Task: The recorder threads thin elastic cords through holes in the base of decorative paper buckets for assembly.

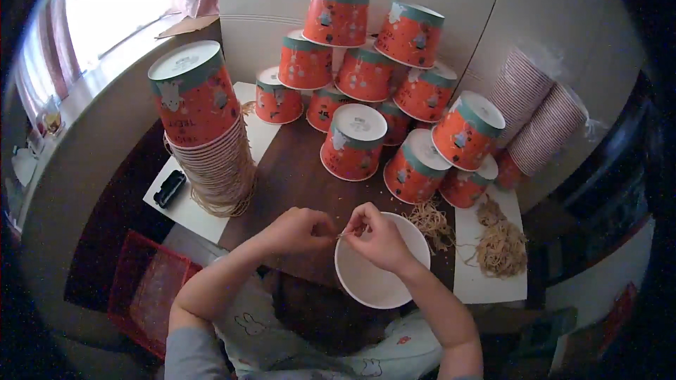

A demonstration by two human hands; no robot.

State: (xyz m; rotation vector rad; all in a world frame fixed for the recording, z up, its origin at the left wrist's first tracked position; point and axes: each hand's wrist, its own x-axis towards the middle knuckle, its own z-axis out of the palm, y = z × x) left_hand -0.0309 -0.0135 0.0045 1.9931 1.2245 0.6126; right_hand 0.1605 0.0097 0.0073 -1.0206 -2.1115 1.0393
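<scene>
Both hands meet just above the table's near edge, fingertips close together. My left hand (pixel 304 231) is closed, its fingers curled in a pinch. Beside it my right hand (pixel 377 241) pinches too, over the left rim of a white-lined paper bucket (pixel 374 285) standing with its mouth up. A tiny pale bit shows at the right fingertips, too small to name; what the left fingers hold is hidden. Just behind the bucket lies a loose tangle of tan cord (pixel 431 226).
Orange-and-green paper buckets (pixel 353 142) stand upside down, piled at the back. A tall nested stack (pixel 193 98) rises at left, beside a black object (pixel 170 188). More tan cord (pixel 501 248) lies on white board at right. Wrapped bucket stacks (pixel 546 130) lean behind; a red basket (pixel 151 295) sits lower left.
</scene>
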